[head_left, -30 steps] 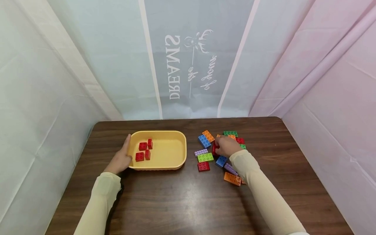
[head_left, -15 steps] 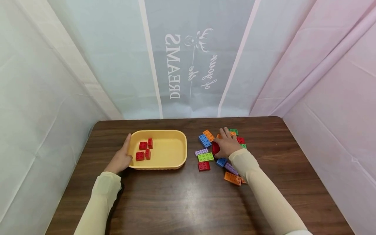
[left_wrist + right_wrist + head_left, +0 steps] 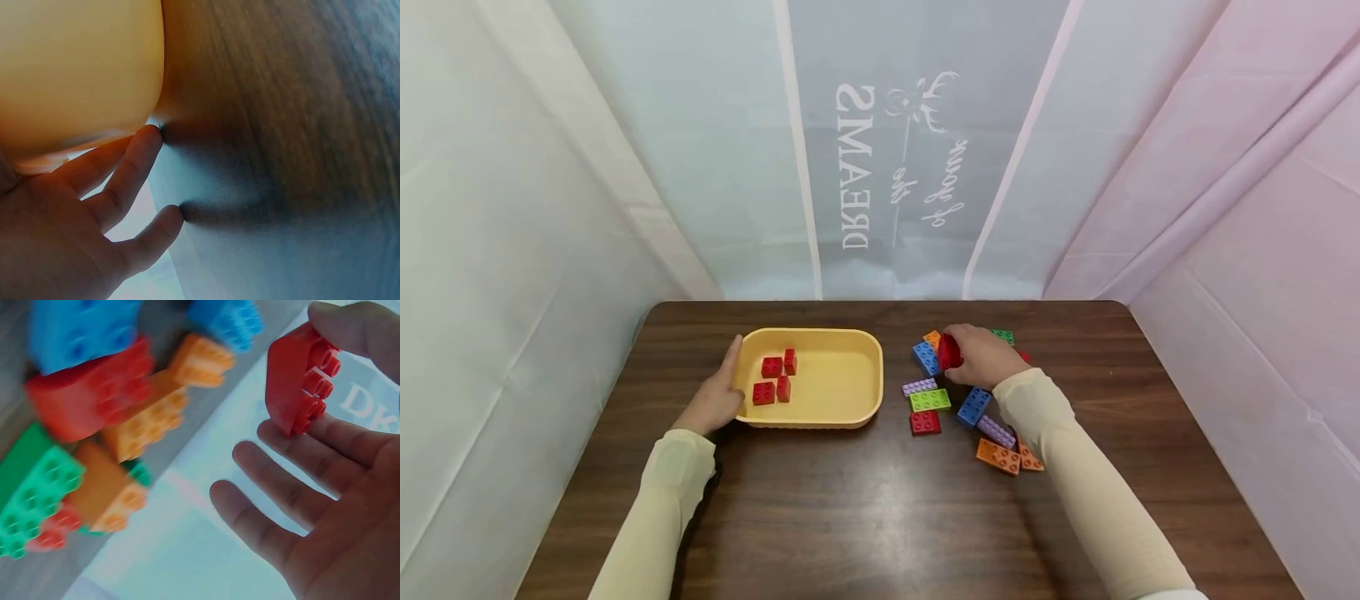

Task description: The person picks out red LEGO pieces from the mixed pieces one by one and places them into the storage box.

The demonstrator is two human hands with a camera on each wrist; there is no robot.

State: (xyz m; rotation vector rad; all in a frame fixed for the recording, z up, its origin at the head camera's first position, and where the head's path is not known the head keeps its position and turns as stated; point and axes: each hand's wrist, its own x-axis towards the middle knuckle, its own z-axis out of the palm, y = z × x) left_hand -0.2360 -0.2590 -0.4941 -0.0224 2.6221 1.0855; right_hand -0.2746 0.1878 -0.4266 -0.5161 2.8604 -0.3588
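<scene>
My right hand (image 3: 987, 358) pinches a red brick (image 3: 289, 381) between thumb and fingers, raised above the loose bricks. In the right wrist view its studs point toward the palm, and the other fingers are spread below it. My left hand (image 3: 711, 402) rests against the left end of a yellow tray (image 3: 835, 379), index finger extended along the rim. From the left wrist view, its fingers (image 3: 128, 169) touch the tray's outer wall and the table. Several small red bricks (image 3: 763, 392) lie in the tray's left half.
Loose bricks lie right of the tray: a lime one (image 3: 929, 400), a red one (image 3: 925, 423), blue (image 3: 973, 407), purple (image 3: 996, 432) and orange (image 3: 997, 457). More show in the right wrist view, including a green brick (image 3: 37, 481). Fabric hangs behind the table (image 3: 850, 517).
The right hand spread its fingers among the bricks, then took hold of a red brick and raised it. The left hand stays at the tray. The head view shifts slightly.
</scene>
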